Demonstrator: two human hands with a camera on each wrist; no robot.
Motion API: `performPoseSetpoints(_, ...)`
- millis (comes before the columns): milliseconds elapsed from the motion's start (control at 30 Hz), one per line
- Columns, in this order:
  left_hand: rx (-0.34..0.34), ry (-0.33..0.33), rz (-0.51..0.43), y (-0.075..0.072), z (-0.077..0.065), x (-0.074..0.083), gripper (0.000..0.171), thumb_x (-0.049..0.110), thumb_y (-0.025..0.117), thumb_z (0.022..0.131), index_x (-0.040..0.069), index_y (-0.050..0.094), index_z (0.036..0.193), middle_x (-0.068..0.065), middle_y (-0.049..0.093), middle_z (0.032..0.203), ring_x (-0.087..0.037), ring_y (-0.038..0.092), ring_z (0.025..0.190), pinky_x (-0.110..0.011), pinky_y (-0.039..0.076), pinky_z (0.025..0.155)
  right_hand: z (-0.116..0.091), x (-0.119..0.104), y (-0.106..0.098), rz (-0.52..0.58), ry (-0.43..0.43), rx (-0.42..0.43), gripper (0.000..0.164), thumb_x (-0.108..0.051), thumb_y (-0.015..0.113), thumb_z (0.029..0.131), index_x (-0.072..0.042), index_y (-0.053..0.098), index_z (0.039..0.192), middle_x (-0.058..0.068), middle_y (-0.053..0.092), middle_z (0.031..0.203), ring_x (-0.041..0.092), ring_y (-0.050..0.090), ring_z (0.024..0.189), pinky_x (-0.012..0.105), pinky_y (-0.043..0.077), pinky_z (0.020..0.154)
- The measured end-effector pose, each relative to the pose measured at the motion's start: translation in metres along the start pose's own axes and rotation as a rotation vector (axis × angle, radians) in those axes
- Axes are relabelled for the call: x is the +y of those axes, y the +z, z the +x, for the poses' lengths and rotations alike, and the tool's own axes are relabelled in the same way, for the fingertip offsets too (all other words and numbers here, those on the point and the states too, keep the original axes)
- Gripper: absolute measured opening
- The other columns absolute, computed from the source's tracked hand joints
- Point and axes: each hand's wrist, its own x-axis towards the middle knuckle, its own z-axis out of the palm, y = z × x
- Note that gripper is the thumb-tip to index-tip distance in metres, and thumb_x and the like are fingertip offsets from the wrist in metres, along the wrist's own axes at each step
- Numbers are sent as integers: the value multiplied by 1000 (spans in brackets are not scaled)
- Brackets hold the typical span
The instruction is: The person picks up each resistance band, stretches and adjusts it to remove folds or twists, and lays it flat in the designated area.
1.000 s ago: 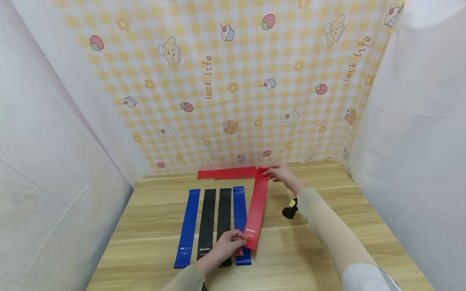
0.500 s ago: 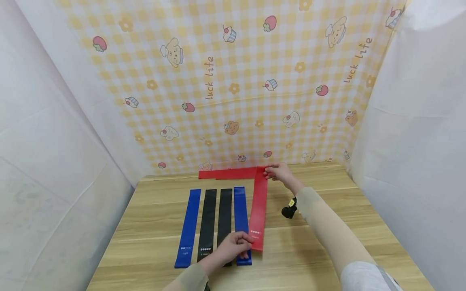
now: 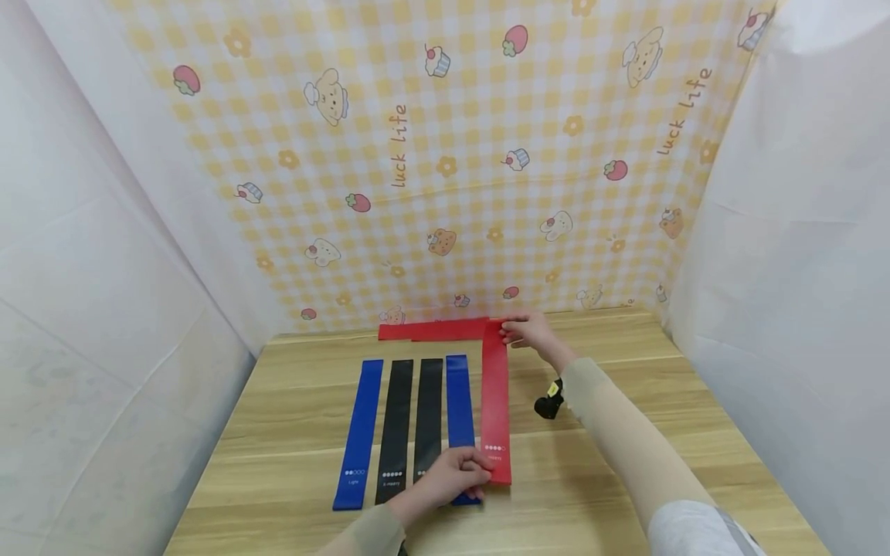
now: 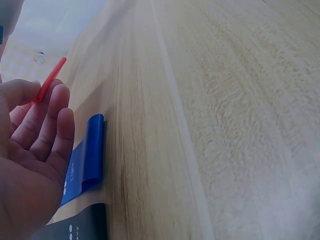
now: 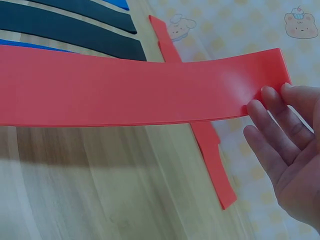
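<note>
A red resistance band (image 3: 495,394), printed with white dots and lettering, stretches lengthwise between both hands above the table. My left hand (image 3: 452,472) pinches its near end between thumb and fingers; in the left wrist view that end of the red band (image 4: 50,82) stands above the wood. At the far end, my right hand (image 3: 531,333) pinches a corner, and the right wrist view has the red band (image 5: 125,92) sagging slightly. Directly left of it lies a blue resistance band (image 3: 459,394), its lower part partly covered by my left hand.
Two black bands (image 3: 395,417) and another blue band (image 3: 359,432) lie side by side further left. More red bands (image 3: 438,332) lie crosswise at the back edge, against the checked cloth (image 3: 417,262). White sheets (image 3: 786,270) hang at both sides.
The near end of the red band has swung right with my left hand, so the band now lies straighter beside the blue one. My right hand has stayed nearly in place.
</note>
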Motion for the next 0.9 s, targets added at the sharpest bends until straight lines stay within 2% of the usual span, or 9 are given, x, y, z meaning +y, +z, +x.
performPoseSetpoints(267, -17, -32, 19, 6, 1, 1, 7, 11, 68, 90, 8, 68, 96, -13, 70, 80, -15, 64, 61, -27, 51, 56, 4, 6, 5, -17, 5, 6, 29, -8, 58, 96, 4, 64, 122, 8, 71, 87, 16, 68, 70, 39, 57, 73)
performPoseSetpoints(500, -37, -31, 7, 10, 0, 5, 7, 10, 68, 90, 7, 68, 96, -12, 71, 80, -17, 66, 62, -26, 50, 55, 5, 8, 12, -22, 16, 9, 31, -9, 59, 96, 4, 63, 123, 10, 72, 87, 16, 68, 70, 50, 52, 84)
performPoseSetpoints(633, -52, -39, -5, 11, 1, 6, 7, 9, 68, 90, 5, 68, 96, -12, 71, 81, -16, 65, 62, -25, 50, 55, 6, 9, 15, -23, 19, 4, 31, -8, 60, 95, 5, 63, 123, 11, 72, 88, 16, 69, 70, 51, 51, 85)
performPoseSetpoints(900, -63, -63, 16, 12, 2, 6, 6, 10, 68, 90, 7, 68, 95, -10, 72, 82, -15, 64, 61, -25, 50, 53, 7, 14, 19, -44, 24, -7, 31, -8, 59, 96, 4, 62, 124, 10, 71, 88, 15, 68, 69, 38, 56, 73)
